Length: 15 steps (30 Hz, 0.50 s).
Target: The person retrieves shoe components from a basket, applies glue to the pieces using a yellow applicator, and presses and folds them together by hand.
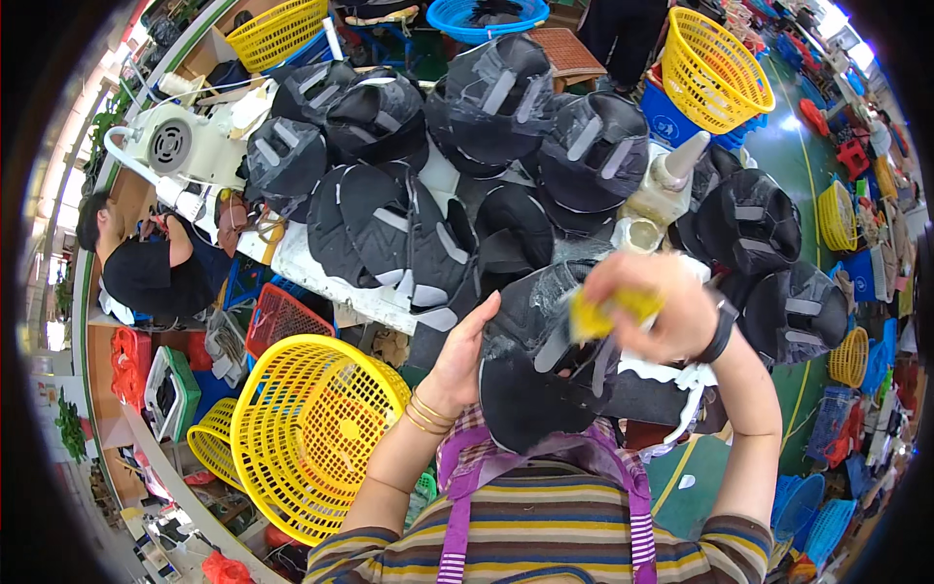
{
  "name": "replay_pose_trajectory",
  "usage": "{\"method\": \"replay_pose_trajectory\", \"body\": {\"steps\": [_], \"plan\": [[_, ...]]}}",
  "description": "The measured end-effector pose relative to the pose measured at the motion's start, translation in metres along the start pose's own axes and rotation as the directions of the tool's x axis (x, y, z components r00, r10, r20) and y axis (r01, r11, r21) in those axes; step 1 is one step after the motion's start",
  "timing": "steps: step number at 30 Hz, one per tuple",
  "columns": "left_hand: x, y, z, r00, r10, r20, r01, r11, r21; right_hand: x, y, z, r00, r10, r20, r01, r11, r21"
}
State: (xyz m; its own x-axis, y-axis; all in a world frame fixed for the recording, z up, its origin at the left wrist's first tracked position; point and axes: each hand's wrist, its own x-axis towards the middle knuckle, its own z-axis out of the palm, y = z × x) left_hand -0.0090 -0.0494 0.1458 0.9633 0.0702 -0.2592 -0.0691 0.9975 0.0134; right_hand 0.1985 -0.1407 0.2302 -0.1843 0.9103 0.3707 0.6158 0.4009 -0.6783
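A black shoe upper point(530, 404) with grey strips and whitish smears lies in front of me at the near edge of the table. My left hand point(459, 362) grips its left side, thumb pointing up along the edge. Above its upper right part, my right hand point(669, 307) is closed round a yellow-handled brush point(591, 316). Motion blurs both brush and fingers, and the bristle end is at the smeared patch. Just beyond stand an off-white bottle point(671, 180) with a pointed spout and a small round pot point(639, 234).
Several stacks of black uppers point(365, 229) cover the white table point(311, 277). A beige sewing machine point(185, 141) stands far left, near a seated person point(156, 258). Yellow baskets are at near left point(321, 428) and far right point(715, 73). A blue basin point(486, 24) is at the back.
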Motion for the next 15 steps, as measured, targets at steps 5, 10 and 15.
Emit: {"method": "replay_pose_trajectory", "body": {"steps": [5,10,15], "plan": [[-0.026,-0.006,-0.019,0.986,0.04,0.159,-0.089,0.945,0.315,0.033,-0.016,0.02,0.986,0.155,0.065,-0.134,0.959,-0.251],[-0.045,0.002,-0.021,0.999,-0.005,0.042,-0.021,0.817,0.576,0.043,-0.028,0.047,0.723,0.528,0.445,-0.483,0.847,-0.221],[-0.047,0.008,-0.018,0.997,0.032,-0.07,0.004,0.888,0.459,0.043,-0.025,0.074,0.705,0.566,0.428,-0.552,0.816,-0.172]]}}
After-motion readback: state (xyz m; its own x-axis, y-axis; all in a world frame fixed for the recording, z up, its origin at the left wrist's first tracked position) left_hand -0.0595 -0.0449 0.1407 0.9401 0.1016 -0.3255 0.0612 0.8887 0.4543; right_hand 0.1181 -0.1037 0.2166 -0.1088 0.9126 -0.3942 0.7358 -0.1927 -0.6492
